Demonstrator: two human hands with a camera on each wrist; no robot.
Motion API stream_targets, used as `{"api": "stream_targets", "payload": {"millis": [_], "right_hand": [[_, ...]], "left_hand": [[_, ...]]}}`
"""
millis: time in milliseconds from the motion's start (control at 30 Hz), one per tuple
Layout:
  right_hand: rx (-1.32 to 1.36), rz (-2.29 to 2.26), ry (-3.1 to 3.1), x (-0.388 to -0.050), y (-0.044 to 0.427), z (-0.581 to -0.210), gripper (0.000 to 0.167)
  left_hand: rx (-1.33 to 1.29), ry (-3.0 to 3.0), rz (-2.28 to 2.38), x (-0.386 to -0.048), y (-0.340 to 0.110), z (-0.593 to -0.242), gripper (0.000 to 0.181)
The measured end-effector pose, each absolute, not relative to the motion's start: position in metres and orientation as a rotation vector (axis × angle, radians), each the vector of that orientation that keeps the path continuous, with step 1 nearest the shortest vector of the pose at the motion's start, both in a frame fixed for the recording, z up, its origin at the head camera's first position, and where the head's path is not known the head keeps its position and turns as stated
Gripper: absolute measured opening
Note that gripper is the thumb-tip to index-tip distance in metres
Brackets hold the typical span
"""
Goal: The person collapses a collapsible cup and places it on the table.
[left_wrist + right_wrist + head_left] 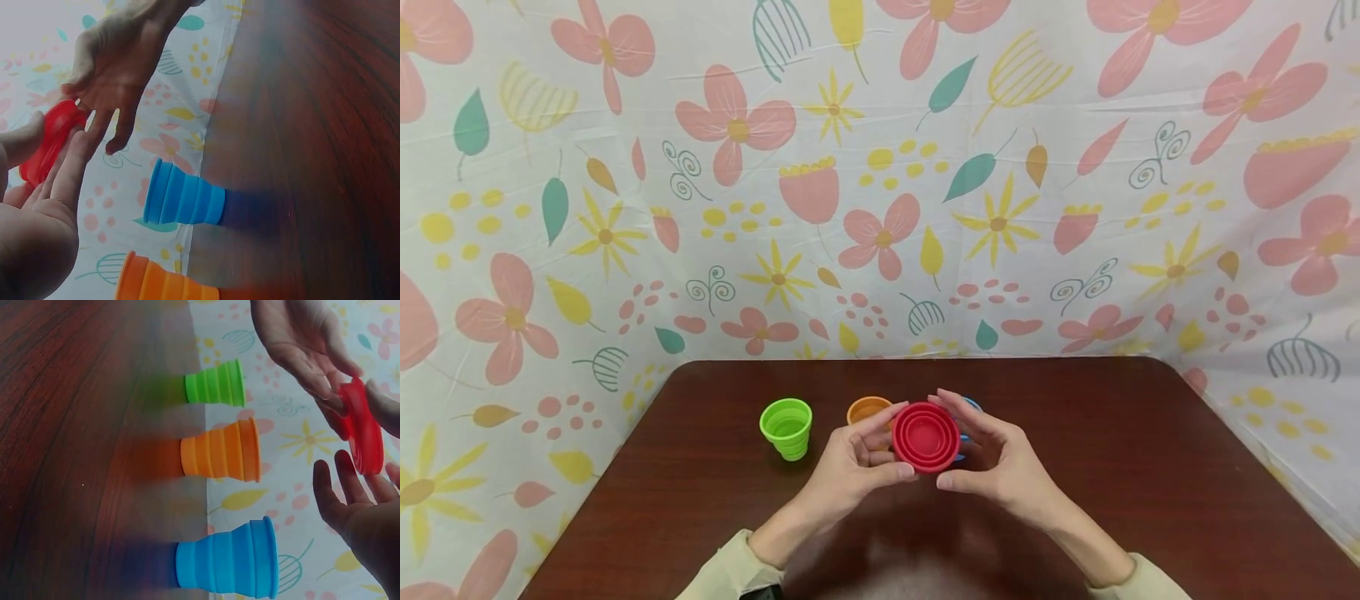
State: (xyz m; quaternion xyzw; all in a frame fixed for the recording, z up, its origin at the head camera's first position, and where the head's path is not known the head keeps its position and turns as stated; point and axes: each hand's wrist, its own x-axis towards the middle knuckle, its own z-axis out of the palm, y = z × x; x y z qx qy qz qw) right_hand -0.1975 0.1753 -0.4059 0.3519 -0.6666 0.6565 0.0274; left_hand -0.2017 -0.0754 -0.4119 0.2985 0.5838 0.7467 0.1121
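Observation:
A red collapsible cup, folded flat into concentric rings, is held up above the table with its inside towards the head camera. My left hand pinches its left edge between thumb and fingers. On the opposite edge my right hand holds it, thumb low and index finger high. Edge-on, the folded cup looks like a thin disc in the right wrist view. Behind the hands stand an orange cup and a blue cup, both partly hidden in the head view. A green cup stands farther left, fully extended.
The dark brown wooden table has rounded far corners. A white cloth printed with flowers and leaves hangs behind it and along both sides. The green, orange and blue cups stand in a row across the table.

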Motion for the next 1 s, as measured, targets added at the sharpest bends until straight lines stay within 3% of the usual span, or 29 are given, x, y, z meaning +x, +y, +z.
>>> {"api": "stream_targets", "payload": {"millis": [1000], "right_hand": [[0.944, 1.863, -2.242, -0.1965, 0.1756, -0.4061, 0.085]], "left_hand": [[0.898, 1.684, 2.161, -0.2028, -0.0698, -0.4155, 0.074]]}}
